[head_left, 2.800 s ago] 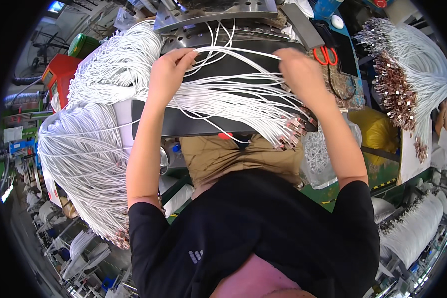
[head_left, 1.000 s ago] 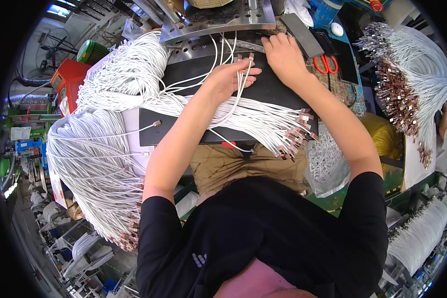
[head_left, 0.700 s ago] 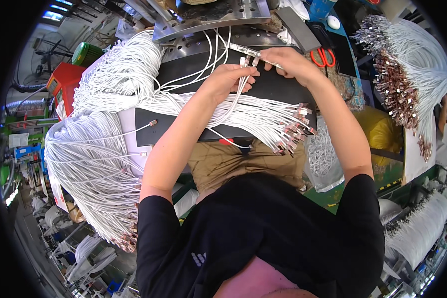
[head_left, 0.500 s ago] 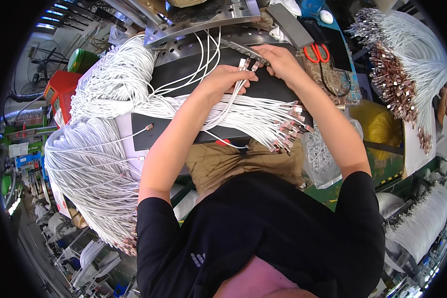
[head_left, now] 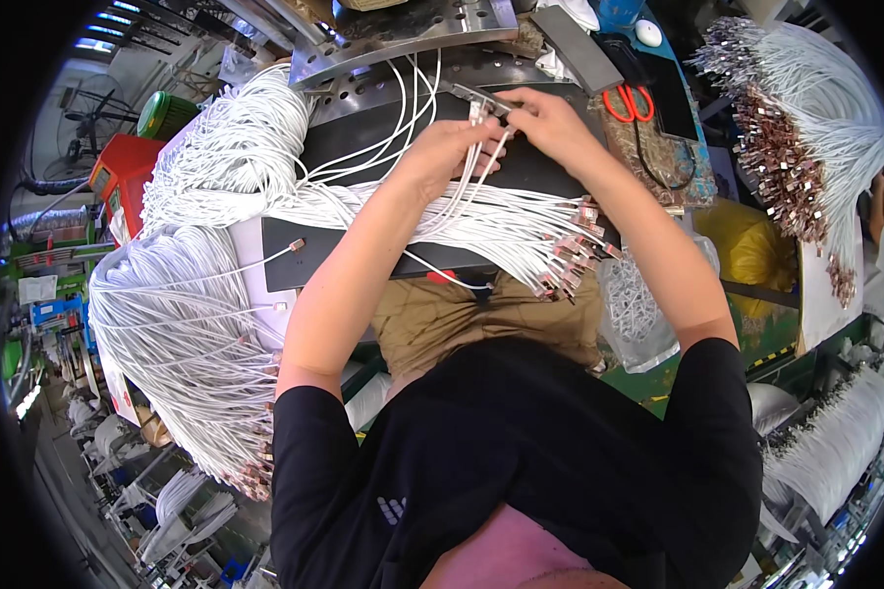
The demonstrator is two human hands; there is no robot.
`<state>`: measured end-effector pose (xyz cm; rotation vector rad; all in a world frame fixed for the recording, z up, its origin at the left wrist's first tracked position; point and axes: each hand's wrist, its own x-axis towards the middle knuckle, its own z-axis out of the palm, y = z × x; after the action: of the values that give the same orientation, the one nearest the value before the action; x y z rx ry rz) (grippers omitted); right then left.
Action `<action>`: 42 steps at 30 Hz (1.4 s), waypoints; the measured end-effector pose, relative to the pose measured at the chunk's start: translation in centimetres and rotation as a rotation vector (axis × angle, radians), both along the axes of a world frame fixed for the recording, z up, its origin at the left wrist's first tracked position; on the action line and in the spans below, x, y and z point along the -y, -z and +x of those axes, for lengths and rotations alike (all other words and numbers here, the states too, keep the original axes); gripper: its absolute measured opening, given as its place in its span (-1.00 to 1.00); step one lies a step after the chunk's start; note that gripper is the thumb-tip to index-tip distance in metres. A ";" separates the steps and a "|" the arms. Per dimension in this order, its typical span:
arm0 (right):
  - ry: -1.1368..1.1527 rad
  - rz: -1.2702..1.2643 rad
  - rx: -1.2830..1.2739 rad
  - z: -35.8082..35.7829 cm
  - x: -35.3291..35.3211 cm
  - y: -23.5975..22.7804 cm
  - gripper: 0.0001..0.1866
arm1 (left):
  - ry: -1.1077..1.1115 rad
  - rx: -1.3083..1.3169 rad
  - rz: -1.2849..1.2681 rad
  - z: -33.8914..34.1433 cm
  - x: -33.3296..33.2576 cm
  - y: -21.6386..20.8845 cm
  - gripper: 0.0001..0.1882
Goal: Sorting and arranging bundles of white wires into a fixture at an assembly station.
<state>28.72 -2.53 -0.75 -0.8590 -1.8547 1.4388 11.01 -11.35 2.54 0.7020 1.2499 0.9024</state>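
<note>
Above the black work surface (head_left: pixel 339 147), my left hand (head_left: pixel 440 157) is closed round a few thin white cables (head_left: pixel 474 162) near their connector ends. Those ends meet a narrow dark metal bar (head_left: pixel 473 94). My right hand (head_left: pixel 552 126) pinches the bar's right end, its fingertips close beside one cable's plug. Exactly how the plugs sit against the bar is hidden by my fingers. Below both hands lies a thick bundle of white cables (head_left: pixel 501 228), its copper-coloured connectors (head_left: pixel 575 253) fanned out to the right.
A perforated metal plate (head_left: pixel 413 41) stands at the far side, with cables hanging under it. Coiled white cables (head_left: pixel 231 147) heap up at left. Red-handled scissors (head_left: pixel 627 102) lie at right near a grey block (head_left: pixel 578 49). A clear plastic bag (head_left: pixel 638 304) hangs off the right edge.
The cable ends in my left hand have risen against the metal bar. My right hand has shifted slightly left, and its fingers have closed in nearer the plugs.
</note>
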 end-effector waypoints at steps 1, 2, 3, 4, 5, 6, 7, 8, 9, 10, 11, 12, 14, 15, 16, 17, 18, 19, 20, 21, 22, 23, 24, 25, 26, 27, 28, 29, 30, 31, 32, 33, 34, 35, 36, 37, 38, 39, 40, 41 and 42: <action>-0.002 -0.002 -0.002 0.4 -0.1 -0.3 -0.59 | -0.002 -0.002 -0.002 -0.3 0.1 0.0 -0.66; 0.026 -0.107 0.029 1.1 -0.4 -1.1 -0.59 | 0.017 0.022 0.008 -0.8 0.1 0.0 -0.66; 0.054 -0.213 0.061 1.6 -0.7 -1.8 -0.59 | 0.036 0.045 0.017 -1.4 0.0 0.0 -0.65; 0.083 -0.319 0.092 1.8 -0.8 -2.2 -0.58 | 0.056 0.068 0.026 -1.8 0.0 0.0 -0.64; 0.083 -0.318 0.091 1.7 -0.9 -2.1 -0.58 | 0.056 0.067 0.027 -2.1 0.2 0.1 -0.64; 0.054 -0.273 0.083 1.4 -0.8 -1.8 -0.59 | 0.087 0.036 0.032 -2.3 0.4 0.2 -0.66; 0.028 -0.229 0.075 1.1 -0.7 -1.5 -0.59 | 0.120 0.006 0.037 -2.4 0.6 0.2 -0.67; 0.002 -0.185 0.067 1.1 -0.6 -1.5 -0.60 | 0.153 -0.024 0.043 -2.4 0.6 0.3 -0.68; 0.006 -0.185 0.067 1.2 -0.7 -1.5 -0.60 | 0.156 -0.024 0.043 -2.3 0.6 0.3 -0.68; -0.009 -0.184 0.080 1.3 -0.6 -1.6 -0.60 | 0.171 -0.087 0.043 -2.2 0.5 0.4 -0.68; -0.024 -0.183 0.094 1.4 -0.5 -1.7 -0.60 | 0.185 -0.149 0.043 -2.2 0.4 0.4 -0.68; -0.042 -0.183 0.108 1.5 -0.5 -1.8 -0.60 | 0.196 -0.211 0.043 -2.0 0.4 0.2 -0.68; -0.058 -0.139 0.141 1.6 -0.7 -1.5 -0.59 | 0.196 -0.273 0.048 -1.5 0.5 -0.2 -0.68; -0.074 -0.096 0.173 1.6 -0.8 -1.3 -0.59 | 0.196 -0.337 0.052 -1.1 0.5 -0.4 -0.68; -0.089 -0.053 0.204 1.6 -0.9 -1.1 -0.59 | 0.197 -0.400 0.056 -0.7 0.5 -0.6 -0.68; -0.093 -0.052 0.206 1.6 -0.8 -1.1 -0.59 | 0.193 -0.399 0.056 -0.6 0.4 -0.6 -0.68; -0.088 -0.002 0.231 1.6 -0.5 -1.2 -0.59 | 0.171 -0.379 0.053 -0.5 0.4 -0.6 -0.67; -0.083 0.047 0.255 1.6 -0.2 -1.2 -0.59 | 0.149 -0.360 0.051 -0.4 0.3 -0.6 -0.67; -0.077 0.097 0.279 1.6 -0.1 -1.2 -0.59 | 0.127 -0.340 0.049 -0.3 0.3 -0.6 -0.66; -0.080 0.098 0.280 1.5 -0.1 -1.0 -0.59 | 0.125 -0.340 0.049 0.0 0.3 -0.6 -0.66; -0.085 0.117 0.258 1.4 -0.1 -0.9 -0.59 | 0.070 -0.273 0.060 0.3 0.4 -0.6 -0.68; -0.091 0.137 0.236 1.2 -0.1 -0.9 -0.58 | 0.015 -0.206 0.071 0.5 0.4 -0.6 -0.69; -0.096 0.156 0.213 1.1 0.0 -0.9 -0.57 | -0.039 -0.139 0.082 0.6 0.5 -0.6 -0.70; -0.097 0.155 0.212 1.3 0.0 -1.0 -0.57 | -0.040 -0.140 0.081 0.1 0.5 -0.4 -0.70; -0.077 0.063 0.196 1.8 -0.1 -1.4 -0.56 | -0.029 -0.125 0.075 -0.9 0.3 0.1 -0.71; -0.056 -0.028 0.181 2.3 -0.1 -2.2 -0.53 | -0.017 -0.109 0.070 -1.7 0.2 -0.1 -0.71; -0.034 -0.119 0.166 2.6 -0.2 -2.5 -0.51 | -0.005 -0.092 0.065 -2.2 0.1 -0.1 -0.72; -0.033 -0.119 0.165 2.7 -0.4 -2.3 -0.51 | -0.004 -0.093 0.065 -2.3 0.1 0.0 -0.72; -0.021 -0.096 0.185 2.8 -0.8 -1.8 -0.49 | -0.007 -0.082 0.025 -2.4 0.1 0.1 -0.73; -0.008 -0.074 0.206 2.8 -1.1 -1.3 -0.48 | -0.009 -0.071 -0.016 -2.5 0.1 0.2 -0.75; 0.003 -0.052 0.227 2.7 -1.1 -1.4 -0.46 | -0.014 -0.061 -0.058 -2.5 0.2 0.0 -0.76; 0.002 -0.053 0.227 2.6 -0.8 -1.6 -0.46 | -0.014 -0.060 -0.059 -2.5 0.2 0.0 -0.76; -0.016 -0.021 0.265 2.6 -0.3 -1.7 -0.47 | 0.003 -0.087 -0.071 -2.4 0.1 0.0 -0.76; -0.033 0.011 0.304 2.5 0.2 -2.0 -0.47 | 0.021 -0.113 -0.083 -2.3 0.0 0.0 -0.76; -0.052 0.044 0.342 2.5 0.5 -2.2 -0.48 | 0.038 -0.139 -0.095 -2.2 0.0 0.0 -0.75; -0.052 0.043 0.344 2.5 0.6 -2.4 -0.48 | 0.037 -0.137 -0.095 -2.1 0.0 -0.1 -0.75; -0.040 0.075 0.337 2.5 0.7 -2.5 -0.49 | 0.037 -0.137 -0.086 -1.9 0.1 -0.3 -0.74; -0.028 0.106 0.329 2.6 0.7 -2.6 -0.49 | 0.036 -0.137 -0.077 -1.7 0.2 -0.5 -0.73; -0.016 0.137 0.320 2.6 0.7 -2.6 -0.49 | 0.034 -0.138 -0.067 -1.6 0.3 -0.6 -0.72; -0.018 0.137 0.320 2.6 0.6 -2.5 -0.49 | 0.032 -0.137 -0.068 -1.5 0.4 -0.5 -0.72; -0.045 0.097 0.307 2.6 0.3 -2.3 -0.50 | 0.027 -0.141 -0.047 -1.4 0.4 -0.3 -0.71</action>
<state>31.28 -2.83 1.51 -1.0417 -2.1630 1.2872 9.58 -11.77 2.80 0.7534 1.3787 0.8100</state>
